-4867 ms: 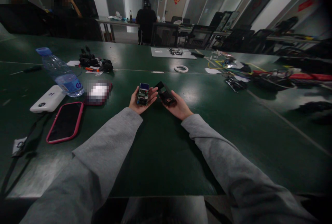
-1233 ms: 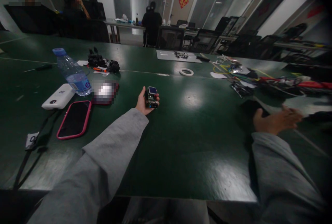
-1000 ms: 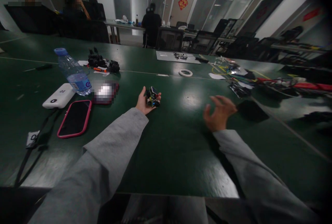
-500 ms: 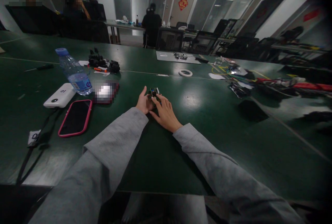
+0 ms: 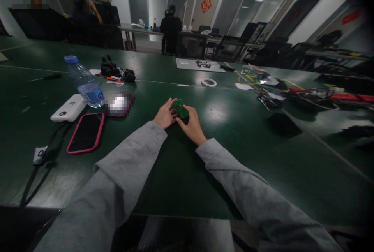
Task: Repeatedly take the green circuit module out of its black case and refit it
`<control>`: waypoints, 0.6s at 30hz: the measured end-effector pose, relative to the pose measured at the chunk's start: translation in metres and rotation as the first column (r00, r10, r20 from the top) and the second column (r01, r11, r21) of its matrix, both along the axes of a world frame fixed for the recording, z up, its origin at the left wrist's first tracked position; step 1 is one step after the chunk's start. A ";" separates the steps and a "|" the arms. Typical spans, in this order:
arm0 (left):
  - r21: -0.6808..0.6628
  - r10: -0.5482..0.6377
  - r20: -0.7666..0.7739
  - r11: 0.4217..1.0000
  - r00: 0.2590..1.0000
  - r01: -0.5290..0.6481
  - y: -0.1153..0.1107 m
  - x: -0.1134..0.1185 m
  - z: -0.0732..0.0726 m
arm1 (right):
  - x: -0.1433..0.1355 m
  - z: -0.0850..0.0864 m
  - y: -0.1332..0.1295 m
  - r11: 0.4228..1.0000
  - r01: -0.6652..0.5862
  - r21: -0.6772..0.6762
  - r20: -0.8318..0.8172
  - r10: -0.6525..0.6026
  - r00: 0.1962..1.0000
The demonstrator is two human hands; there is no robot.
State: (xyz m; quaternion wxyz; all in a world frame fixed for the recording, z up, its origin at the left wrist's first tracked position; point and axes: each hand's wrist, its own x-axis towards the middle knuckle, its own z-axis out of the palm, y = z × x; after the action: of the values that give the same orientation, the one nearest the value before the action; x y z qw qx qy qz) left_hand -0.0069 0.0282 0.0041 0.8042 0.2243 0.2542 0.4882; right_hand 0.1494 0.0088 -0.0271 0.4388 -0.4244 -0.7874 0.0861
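A small green circuit board (image 5: 181,108) is held above the table by my right hand (image 5: 193,127), thumb on its near edge and fingers along its right side. Its flat green face is turned up towards me, and the underside is mostly hidden. My left hand (image 5: 165,115) is just left of the board with the palm turned up and the fingers apart. Its fingertips come close to the board's left edge; whether they touch it I cannot tell.
On the green table (image 5: 163,182), a water bottle (image 5: 89,92), a white power bank (image 5: 68,108) and a pink-cased phone (image 5: 87,133) lie left. A tape roll (image 5: 209,82) is ahead, tangled cables (image 5: 292,88) right. A seated person (image 5: 171,26) is beyond.
The circuit board has been turned over, from components showing to its flat green face. My right hand now grips its side, and my left hand has opened away from beneath it.
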 end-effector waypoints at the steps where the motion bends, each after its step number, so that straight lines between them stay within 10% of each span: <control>1: 0.001 0.006 -0.005 1.000 1.000 -0.006 0.001 0.000 -0.001 | -0.001 0.001 -0.002 1.000 -0.007 0.009 0.018 0.006 1.000; 18: 0.134 -0.183 -0.029 0.973 0.983 0.186 -0.005 0.002 0.000 | 0.023 -0.010 0.020 0.975 0.135 -0.178 -0.172 -0.166 0.971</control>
State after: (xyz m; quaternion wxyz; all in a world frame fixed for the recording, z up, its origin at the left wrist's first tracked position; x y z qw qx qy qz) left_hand -0.0044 0.0233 0.0038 0.8268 0.3053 0.2048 0.4258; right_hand 0.1720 0.0284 -0.0374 0.4788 -0.5079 -0.6988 0.1565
